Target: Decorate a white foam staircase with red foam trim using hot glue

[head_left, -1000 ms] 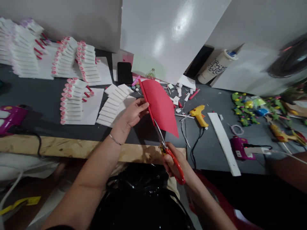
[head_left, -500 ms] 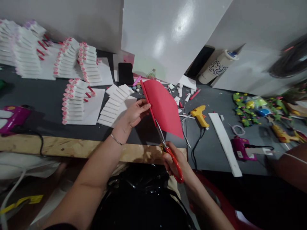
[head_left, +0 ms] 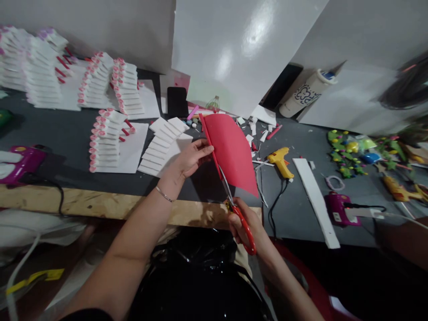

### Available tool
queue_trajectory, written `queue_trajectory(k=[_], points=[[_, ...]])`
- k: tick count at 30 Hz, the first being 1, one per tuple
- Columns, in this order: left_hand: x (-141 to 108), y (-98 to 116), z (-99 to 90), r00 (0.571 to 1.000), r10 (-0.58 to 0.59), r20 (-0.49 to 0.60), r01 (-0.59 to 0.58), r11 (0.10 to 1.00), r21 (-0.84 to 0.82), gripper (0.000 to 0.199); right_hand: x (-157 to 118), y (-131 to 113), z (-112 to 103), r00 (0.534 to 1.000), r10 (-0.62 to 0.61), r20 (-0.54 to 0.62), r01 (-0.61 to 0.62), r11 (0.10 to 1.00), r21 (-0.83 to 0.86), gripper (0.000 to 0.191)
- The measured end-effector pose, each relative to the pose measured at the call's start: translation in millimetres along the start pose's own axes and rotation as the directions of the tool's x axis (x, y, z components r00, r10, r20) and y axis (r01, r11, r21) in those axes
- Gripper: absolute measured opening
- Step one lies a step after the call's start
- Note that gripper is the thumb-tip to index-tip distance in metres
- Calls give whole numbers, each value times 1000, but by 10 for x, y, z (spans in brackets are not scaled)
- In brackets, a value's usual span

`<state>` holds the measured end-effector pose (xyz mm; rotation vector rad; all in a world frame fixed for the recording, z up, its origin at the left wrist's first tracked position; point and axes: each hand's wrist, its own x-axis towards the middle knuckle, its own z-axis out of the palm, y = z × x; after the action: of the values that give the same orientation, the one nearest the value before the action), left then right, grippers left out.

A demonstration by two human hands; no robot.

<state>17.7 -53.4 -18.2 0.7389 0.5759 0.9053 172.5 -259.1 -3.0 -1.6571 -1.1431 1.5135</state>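
Note:
A curved red sheet is raised over the table, with a narrow strip along its left edge. My left hand pinches that edge between thumb and fingers. Red-handled scissors are gripped in my right hand at the table's front edge. Their blades reach up to the lower left edge of the sheet, along the narrow strip. Left of my left hand, white stacked pieces lie fanned out on a white board.
A yellow glue gun with a black cord lies right of the sheet. Beyond it are a long white strip and a purple power socket. Fanned pieces with pink ends lie at left. A patterned tumbler leans at the back.
The whole view has shifted slightly, so things appear a little farther right. Both hands keep their holds, and the scissors stay at the sheet's lower left edge.

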Motion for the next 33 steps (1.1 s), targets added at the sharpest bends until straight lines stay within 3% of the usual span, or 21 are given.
queue_trajectory(k=[5, 8, 25, 33], points=[[49, 80, -78, 987, 84, -135, -81, 996, 31, 30, -18, 14, -3, 1000, 23, 1, -23, 1000, -13, 68], [63, 111, -105, 974, 78, -213, -69, 996, 53, 26, -37, 13, -1, 999, 21, 26, -20, 999, -27, 64], [37, 33, -59, 991, 39, -128, -28, 996, 88, 28, -55, 6, 21, 1000, -8, -22, 7, 998, -56, 61], [31, 36, -54, 988, 34, -152, -22, 997, 80, 31, -30, 9, 31, 999, 2, -37, -6, 996, -85, 75]])
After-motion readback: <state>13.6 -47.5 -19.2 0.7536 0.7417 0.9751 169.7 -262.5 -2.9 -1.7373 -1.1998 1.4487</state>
